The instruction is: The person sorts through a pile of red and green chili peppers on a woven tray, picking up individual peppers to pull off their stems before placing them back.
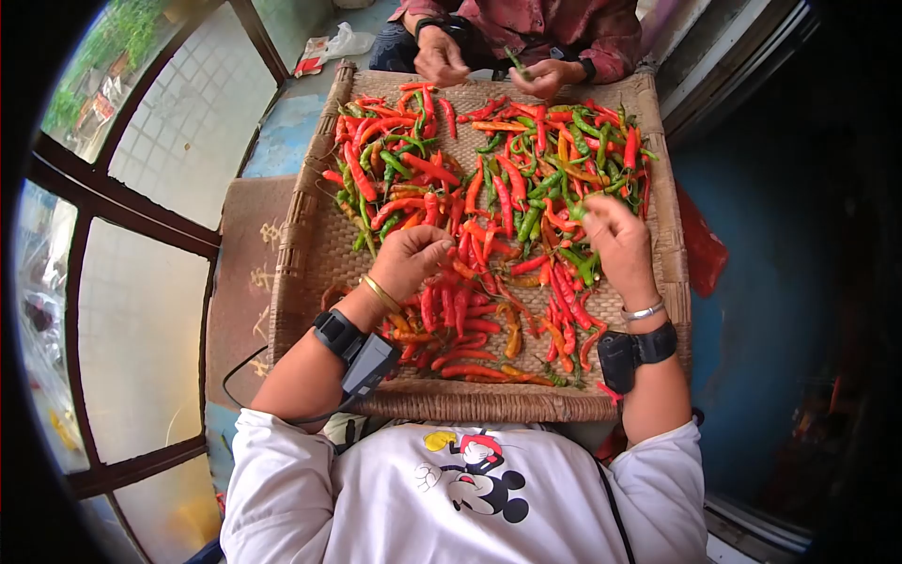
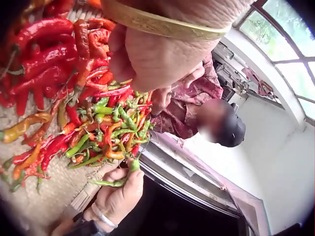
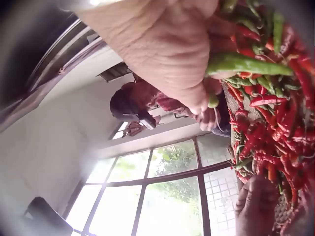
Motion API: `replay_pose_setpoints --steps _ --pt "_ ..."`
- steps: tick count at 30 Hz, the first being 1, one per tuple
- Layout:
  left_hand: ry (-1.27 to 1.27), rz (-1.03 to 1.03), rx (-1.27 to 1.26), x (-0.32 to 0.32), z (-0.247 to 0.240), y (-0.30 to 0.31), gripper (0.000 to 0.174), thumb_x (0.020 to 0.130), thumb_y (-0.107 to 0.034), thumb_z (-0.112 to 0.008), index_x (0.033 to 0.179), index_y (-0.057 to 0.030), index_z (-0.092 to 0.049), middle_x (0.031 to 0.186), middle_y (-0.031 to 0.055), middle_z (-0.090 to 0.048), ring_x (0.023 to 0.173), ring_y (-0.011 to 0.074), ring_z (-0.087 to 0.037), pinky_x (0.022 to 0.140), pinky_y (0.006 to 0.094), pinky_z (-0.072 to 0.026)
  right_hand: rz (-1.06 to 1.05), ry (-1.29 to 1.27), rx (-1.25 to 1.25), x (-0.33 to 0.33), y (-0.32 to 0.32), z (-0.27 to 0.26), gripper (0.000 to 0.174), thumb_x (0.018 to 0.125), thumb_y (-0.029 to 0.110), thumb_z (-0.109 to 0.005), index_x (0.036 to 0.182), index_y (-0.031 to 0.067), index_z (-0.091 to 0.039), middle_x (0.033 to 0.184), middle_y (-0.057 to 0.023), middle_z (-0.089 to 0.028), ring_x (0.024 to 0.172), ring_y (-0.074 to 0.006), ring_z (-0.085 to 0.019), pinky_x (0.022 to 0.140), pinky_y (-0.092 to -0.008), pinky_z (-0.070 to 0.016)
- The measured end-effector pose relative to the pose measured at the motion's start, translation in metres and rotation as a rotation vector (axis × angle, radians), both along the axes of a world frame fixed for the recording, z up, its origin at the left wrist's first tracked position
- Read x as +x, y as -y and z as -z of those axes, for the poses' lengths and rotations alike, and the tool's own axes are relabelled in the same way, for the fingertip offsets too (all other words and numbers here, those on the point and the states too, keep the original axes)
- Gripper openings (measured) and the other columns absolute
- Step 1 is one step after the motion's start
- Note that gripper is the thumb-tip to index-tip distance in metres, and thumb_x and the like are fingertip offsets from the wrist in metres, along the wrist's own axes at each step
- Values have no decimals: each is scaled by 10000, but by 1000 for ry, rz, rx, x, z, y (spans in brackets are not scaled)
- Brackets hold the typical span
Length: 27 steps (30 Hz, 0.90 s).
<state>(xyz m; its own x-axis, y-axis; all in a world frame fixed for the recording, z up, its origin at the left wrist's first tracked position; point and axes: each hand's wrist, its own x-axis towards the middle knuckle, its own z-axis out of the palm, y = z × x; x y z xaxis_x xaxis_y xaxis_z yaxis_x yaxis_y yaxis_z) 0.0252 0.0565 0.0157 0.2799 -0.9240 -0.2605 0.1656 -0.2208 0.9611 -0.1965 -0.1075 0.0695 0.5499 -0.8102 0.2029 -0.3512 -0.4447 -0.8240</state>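
Observation:
My right hand [image 1: 620, 246] pinches green chili peppers above the right side of a woven tray [image 1: 315, 254]. In the right wrist view one long green chili pepper [image 3: 248, 65] juts out from the fingers, and the left wrist view shows a curved green chili [image 2: 134, 166] by the thumb. My left hand [image 1: 413, 263] hovers over red chili peppers [image 1: 456, 305] near the tray's middle, thumb and fingertips drawn together. Whether those fingertips pinch anything I cannot tell. Red, orange and green chilies [image 1: 564, 169] are heaped across the tray.
Opposite, a person in a dark red patterned shirt [image 1: 554, 33] holds a green chili [image 1: 517, 64] over the far edge. Framed windows [image 1: 141, 301] stand along the left. A white plastic bag [image 1: 348, 42] lies beyond the tray's far left corner.

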Motion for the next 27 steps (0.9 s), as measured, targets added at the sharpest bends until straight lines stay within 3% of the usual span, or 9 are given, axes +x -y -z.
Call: replay_pose_setpoints --steps 4,7,9,10,15,17,23,25,27 --pt "188 -71 6 11 15 4 121 861 -128 -538 892 -19 -579 683 -34 -542 562 42 -481 505 186 -395 196 67 -429 0 1 0 130 762 71 -601 876 8 -601 727 -93 -591 642 -210 -582 576 -309 -456" --pt "494 -145 -56 29 23 4 114 813 -118 -574 859 -18 -604 661 24 -587 577 100 -548 534 265 -442 22 43 -432 4 -10 -5 110 761 55 -592 862 12 -599 758 -110 -595 671 -241 -586 582 -315 -459" --pt "940 -210 -34 41 21 0 124 780 -138 -578 845 -38 -611 720 100 -617 632 214 -602 578 322 -463 -30 57 -396 9 -23 -1 90 759 53 -590 841 18 -594 741 -118 -592 661 -259 -586 571 -316 -455" --pt "996 -227 33 44 15 0 134 755 -176 -583 830 -71 -621 768 136 -608 710 288 -595 615 364 -467 -92 38 -390 12 -28 0 83 755 52 -591 832 22 -592 729 -117 -591 654 -263 -587 564 -315 -456" --pt "1262 -204 64 54 20 -4 122 736 -216 -599 795 -115 -630 789 84 -601 741 271 -588 628 374 -468 -279 15 -301 24 -53 5 78 736 54 -599 812 37 -590 702 -114 -586 634 -265 -588 542 -319 -457" --pt "1379 -22 5 51 14 -3 123 733 -231 -600 778 -120 -629 812 73 -603 750 269 -588 628 381 -471 -313 25 -309 27 -58 10 76 733 63 -602 805 43 -589 704 -111 -586 639 -265 -587 549 -326 -459" --pt "1497 127 247 57 13 -6 168 759 -269 -535 724 -126 -617 661 85 -585 671 279 -592 591 396 -474 -412 -58 -220 31 -68 16 75 731 72 -599 802 52 -591 706 -107 -586 659 -270 -587 567 -327 -462" --pt "1501 414 214 56 6 -10 102 740 -186 -545 770 -156 -638 749 52 -606 703 262 -589 610 374 -474 -424 -54 -195 32 -70 19 75 731 71 -599 801 48 -591 709 -108 -586 659 -269 -587 568 -324 -462" --pt "1531 435 193 47 2 -17 111 723 -172 -554 795 -164 -638 797 60 -590 727 265 -591 627 369 -479 -438 -48 -173 32 -70 22 75 730 70 -598 800 44 -590 711 -109 -586 660 -269 -587 570 -322 -463"
